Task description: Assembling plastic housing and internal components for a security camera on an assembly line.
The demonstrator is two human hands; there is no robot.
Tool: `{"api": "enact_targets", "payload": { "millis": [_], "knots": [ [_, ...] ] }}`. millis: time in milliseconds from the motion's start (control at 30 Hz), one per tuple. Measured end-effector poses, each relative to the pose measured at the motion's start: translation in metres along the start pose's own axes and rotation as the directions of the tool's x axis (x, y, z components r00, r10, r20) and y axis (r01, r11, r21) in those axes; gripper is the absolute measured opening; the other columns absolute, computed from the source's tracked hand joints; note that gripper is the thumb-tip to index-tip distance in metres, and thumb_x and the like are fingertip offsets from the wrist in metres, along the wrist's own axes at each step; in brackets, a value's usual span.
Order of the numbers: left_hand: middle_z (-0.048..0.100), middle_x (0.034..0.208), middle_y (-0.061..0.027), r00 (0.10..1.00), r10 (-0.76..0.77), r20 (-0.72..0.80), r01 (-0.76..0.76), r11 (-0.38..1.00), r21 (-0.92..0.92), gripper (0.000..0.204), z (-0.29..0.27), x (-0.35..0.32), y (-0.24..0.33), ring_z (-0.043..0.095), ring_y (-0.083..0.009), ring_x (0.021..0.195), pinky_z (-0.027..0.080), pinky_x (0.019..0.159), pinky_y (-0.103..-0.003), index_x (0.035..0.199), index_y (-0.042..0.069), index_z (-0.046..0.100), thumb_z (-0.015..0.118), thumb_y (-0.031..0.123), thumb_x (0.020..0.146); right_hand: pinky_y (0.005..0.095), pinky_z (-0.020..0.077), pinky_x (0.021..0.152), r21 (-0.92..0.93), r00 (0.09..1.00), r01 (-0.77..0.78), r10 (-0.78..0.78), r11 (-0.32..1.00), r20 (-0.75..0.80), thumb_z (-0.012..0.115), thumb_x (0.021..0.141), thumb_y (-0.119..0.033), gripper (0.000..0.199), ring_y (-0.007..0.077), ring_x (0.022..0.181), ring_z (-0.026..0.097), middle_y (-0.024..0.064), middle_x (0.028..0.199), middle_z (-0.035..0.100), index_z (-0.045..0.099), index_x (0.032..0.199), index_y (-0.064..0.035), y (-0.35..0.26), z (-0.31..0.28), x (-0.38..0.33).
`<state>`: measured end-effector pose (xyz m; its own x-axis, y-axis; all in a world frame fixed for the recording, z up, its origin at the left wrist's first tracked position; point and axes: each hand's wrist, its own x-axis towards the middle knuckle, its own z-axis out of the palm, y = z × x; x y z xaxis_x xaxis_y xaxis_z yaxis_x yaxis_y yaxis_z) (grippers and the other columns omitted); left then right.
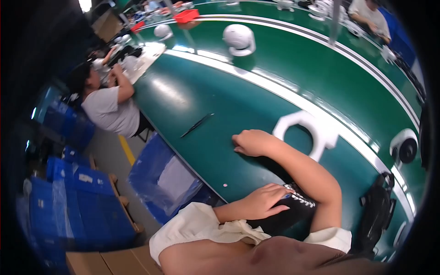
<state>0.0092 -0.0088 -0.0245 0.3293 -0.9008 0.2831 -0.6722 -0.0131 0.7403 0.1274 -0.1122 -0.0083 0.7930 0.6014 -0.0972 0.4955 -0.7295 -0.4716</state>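
Note:
My right hand (254, 142) rests on the green tabletop (220, 160), its forearm crossing leftward. Its fingers are curled together; whatever is in them, if anything, is hidden. To its left lies a slim black tool (197, 125), apart from the fingers, pen-like or perhaps tweezers. Beside the right wrist stands a white angular ring (298, 118), partly behind the forearm. My left hand (263, 201) lies nearer to me with fingers stretched out and thumb apart. It is over a black item (282, 213) with white marks along its edge, whose kind I cannot make out.
Beyond the table runs a green conveyor (284, 55) bearing white rounded devices (239, 39). A black device (378, 211) lies at right. Blue bins (160, 178) stand below the table's left edge. Co-workers sit at far left (112, 103) and far right (371, 18).

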Motion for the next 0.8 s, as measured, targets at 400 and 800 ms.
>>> {"api": "enact_targets", "payload": {
  "millis": [400,800],
  "knots": [
    [0.051,0.092,-0.0185,0.994,0.06,-0.09,-0.063,0.997,-0.041,0.037,0.011,-0.005,-0.005,0.048,-0.0337,0.089,0.039,0.079,-0.04,0.102,-0.005,0.044,0.056,0.023,0.081,0.0421,0.0463,0.065,0.029,0.999,-0.015,0.016,0.999,-0.032,0.056,0.08,-0.02,0.018,0.0344,0.072,0.058,0.0163,0.073,0.061,0.056,0.083,-0.0014,-0.008,-0.004,-0.006],
    [0.051,0.09,-0.019,0.993,0.067,-0.102,-0.072,0.996,-0.053,0.034,0.011,-0.005,-0.007,0.049,-0.0351,0.086,0.039,0.077,-0.041,0.098,-0.003,0.045,0.056,0.024,0.081,0.0418,0.0458,0.062,0.042,0.998,-0.013,0.015,0.999,-0.054,0.056,0.08,-0.019,0.018,0.0341,0.069,0.058,0.016,0.071,0.06,0.056,0.081,-0.0014,-0.003,-0.001,-0.006]
  ]
}}
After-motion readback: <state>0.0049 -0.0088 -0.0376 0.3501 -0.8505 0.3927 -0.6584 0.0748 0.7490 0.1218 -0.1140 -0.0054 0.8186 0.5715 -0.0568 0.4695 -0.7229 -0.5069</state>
